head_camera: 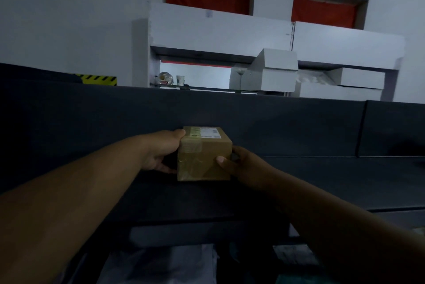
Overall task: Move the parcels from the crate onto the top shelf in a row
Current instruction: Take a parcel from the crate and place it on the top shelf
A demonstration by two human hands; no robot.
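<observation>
A small brown cardboard parcel [204, 157], taped and with a white label on top, is held between both my hands over the dark top shelf [299, 127]. My left hand [162, 150] grips its left side, thumb on the top edge. My right hand [236, 164] clasps its right side, thumb on the front face. Whether the parcel's base touches the shelf I cannot tell. Below, at the bottom of the view, pale wrapped parcels [161, 265] lie in dim light; the crate around them is not clear.
The shelf's surface runs left and right of the parcel, with a panel seam [361, 127] to the right. Beyond it stand a white wall unit [220, 31], white boxes [273, 70], a cup [180, 80], and yellow-black hazard tape [99, 79] at the left.
</observation>
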